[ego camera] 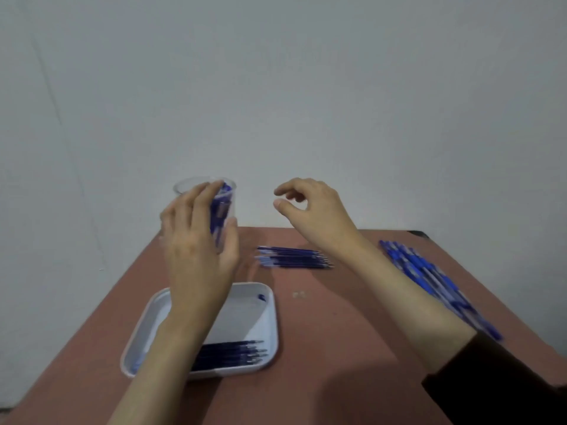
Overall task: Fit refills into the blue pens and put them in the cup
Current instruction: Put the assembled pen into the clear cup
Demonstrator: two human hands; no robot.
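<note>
- The left hand [196,240] grips a clear cup [187,184] at about ten o'clock from the middle of the table [337,332], fingers wrapped round the far side and thumb pressed on the near right side
- The cup is upright at the far left corner of the table; whether its base touches the top cannot be told, as the hand hides it
- Finished pens [222,204], blurred, stand inside the cup, leaning towards its right wall
- The right hand [316,210] hangs in the air at about twelve o'clock, well apart from the left one, fingers loosely curled, thumb and forefinger close but not meeting, holding nothing
- A bundle of loose refills [294,257] lies flat on the table at twelve o'clock, below the right hand
- A row of blue pens [429,277] lies along the table's right edge at about three o'clock
- A white tray [273,317] sits at about eight o'clock, under the left forearm, with more dark refills [233,354] lying along its near side
- A dark sleeve [506,384] covers the right forearm at five o'clock
</note>
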